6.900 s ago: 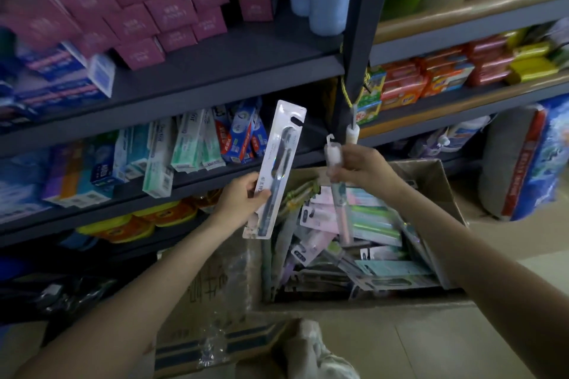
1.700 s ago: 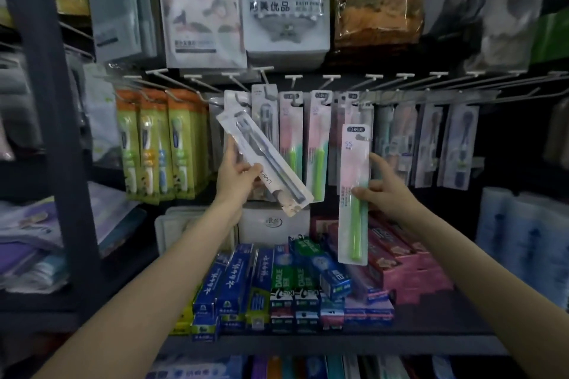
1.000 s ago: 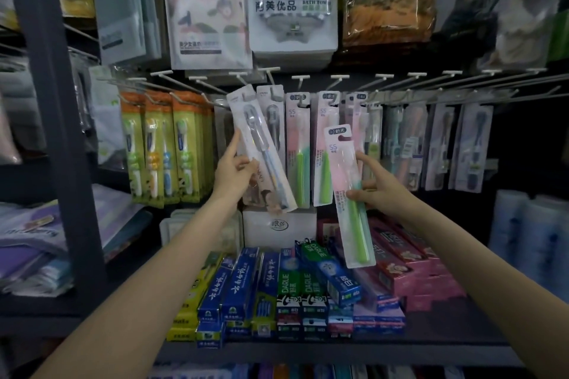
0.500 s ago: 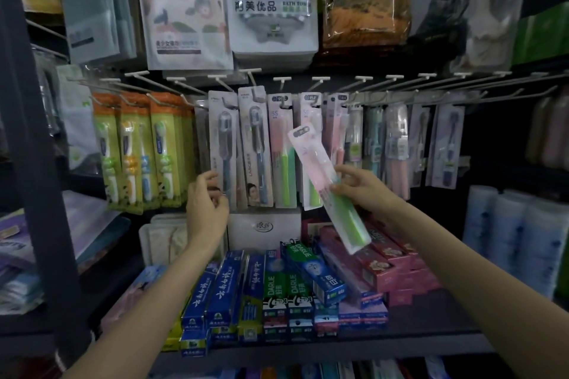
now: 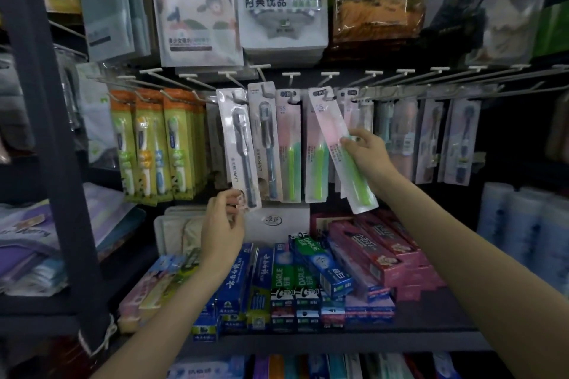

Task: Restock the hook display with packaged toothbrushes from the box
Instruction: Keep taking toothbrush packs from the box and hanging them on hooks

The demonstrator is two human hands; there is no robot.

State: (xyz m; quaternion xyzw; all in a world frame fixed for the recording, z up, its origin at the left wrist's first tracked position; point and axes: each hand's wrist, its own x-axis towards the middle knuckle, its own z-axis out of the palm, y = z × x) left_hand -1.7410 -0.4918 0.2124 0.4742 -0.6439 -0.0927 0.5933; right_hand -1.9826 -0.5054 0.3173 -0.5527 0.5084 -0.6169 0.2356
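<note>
A grey toothbrush pack [image 5: 238, 144] hangs from a hook in the display row, slightly tilted. My left hand [image 5: 223, 221] is below it and pinches its bottom corner. My right hand [image 5: 368, 154] grips a pink pack with a green toothbrush [image 5: 335, 144] by its middle. This pack is tilted, and its top edge is up at a hook [image 5: 326, 95] between other pink-and-green packs [image 5: 289, 144]. The row of wire hooks with white tips [image 5: 374, 73] runs across above. The box is out of view.
Orange-and-yellow toothbrush packs [image 5: 154, 144] hang at the left and grey ones [image 5: 458, 138] at the right. Toothpaste boxes [image 5: 301, 274] fill the shelf below. Bagged towels [image 5: 283, 0] hang above. A dark shelf post [image 5: 46, 132] stands at the left.
The grey pack went from my raised left hand onto a hook, and that hand slid down to its bottom corner. My right hand lifted the pink pack's top up to a hook.
</note>
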